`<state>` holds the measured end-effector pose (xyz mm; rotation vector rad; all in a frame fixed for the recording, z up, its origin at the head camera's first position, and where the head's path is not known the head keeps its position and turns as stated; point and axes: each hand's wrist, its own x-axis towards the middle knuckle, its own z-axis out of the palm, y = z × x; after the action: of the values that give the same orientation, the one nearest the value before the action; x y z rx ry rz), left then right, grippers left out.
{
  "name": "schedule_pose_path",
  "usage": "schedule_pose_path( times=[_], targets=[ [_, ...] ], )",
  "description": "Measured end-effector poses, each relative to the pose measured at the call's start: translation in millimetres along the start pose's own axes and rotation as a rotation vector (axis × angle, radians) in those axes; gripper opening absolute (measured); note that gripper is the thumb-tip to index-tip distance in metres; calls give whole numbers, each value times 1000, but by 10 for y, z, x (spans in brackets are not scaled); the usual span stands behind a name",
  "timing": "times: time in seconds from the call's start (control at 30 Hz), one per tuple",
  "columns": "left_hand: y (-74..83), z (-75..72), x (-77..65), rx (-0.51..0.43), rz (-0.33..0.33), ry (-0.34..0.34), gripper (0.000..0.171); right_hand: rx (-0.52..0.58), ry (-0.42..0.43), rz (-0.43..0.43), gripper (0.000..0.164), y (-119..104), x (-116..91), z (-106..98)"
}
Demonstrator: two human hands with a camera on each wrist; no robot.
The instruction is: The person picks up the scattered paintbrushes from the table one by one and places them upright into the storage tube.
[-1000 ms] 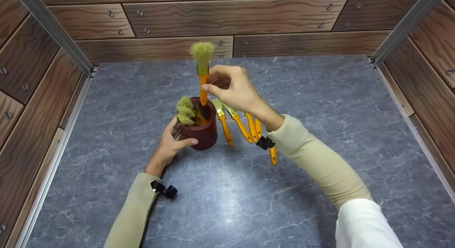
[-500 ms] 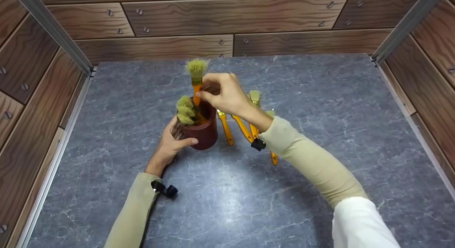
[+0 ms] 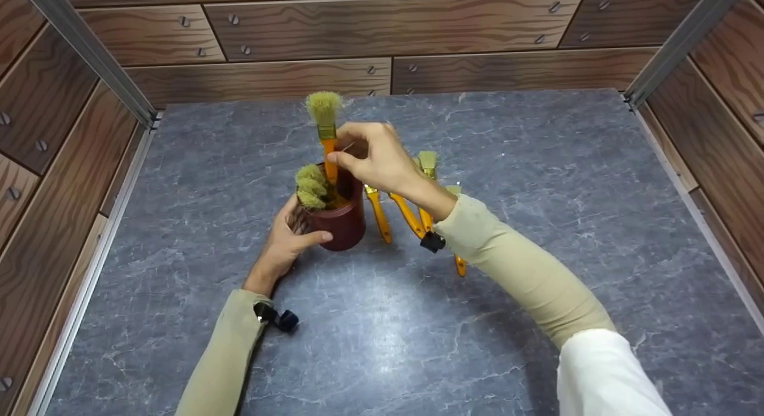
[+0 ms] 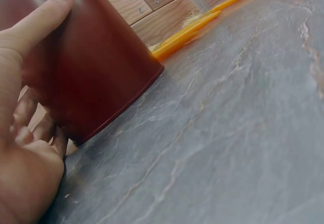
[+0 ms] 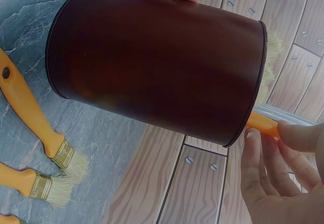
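A dark red cup stands on the table, and my left hand grips its left side, thumb across the front. Bristle heads of several paintbrushes lean over the cup's left rim. Above the opening, my right hand pinches a paintbrush by its orange handle, bristles up. In the right wrist view that orange handle passes behind the cup's rim, its lower end hidden. The left wrist view shows my thumb flat against the cup wall.
Several loose paintbrushes with orange handles lie on the grey marbled table right of the cup, partly hidden beneath my right forearm. Wood-patterned walls enclose the table at the back and sides.
My right hand has moved left and down with the paintbrush, and its handle end now dips inside the cup's rim. The left hand and cup have stayed in place.
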<state>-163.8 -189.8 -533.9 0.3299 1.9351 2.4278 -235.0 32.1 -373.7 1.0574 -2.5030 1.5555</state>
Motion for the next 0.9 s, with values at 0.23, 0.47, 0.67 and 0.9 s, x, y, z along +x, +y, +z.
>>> schedule_pose_path(
  times=[0.23, 0.47, 0.67, 0.9],
  targets=[
    [10, -7, 4, 3, 8, -12, 102, -40, -16, -7, 13, 9, 8, 63],
    [10, 5, 4, -8, 7, -28, 102, -48, -60, 3, 14, 12, -4, 115],
    [10, 9, 0, -15, -3, -14, 103, -31, -76, 15, 17, 6, -6, 106],
    [14, -9, -11, -2, -16, -23, 100, -28, -74, 8, 17, 13, -22, 87]
  ],
)
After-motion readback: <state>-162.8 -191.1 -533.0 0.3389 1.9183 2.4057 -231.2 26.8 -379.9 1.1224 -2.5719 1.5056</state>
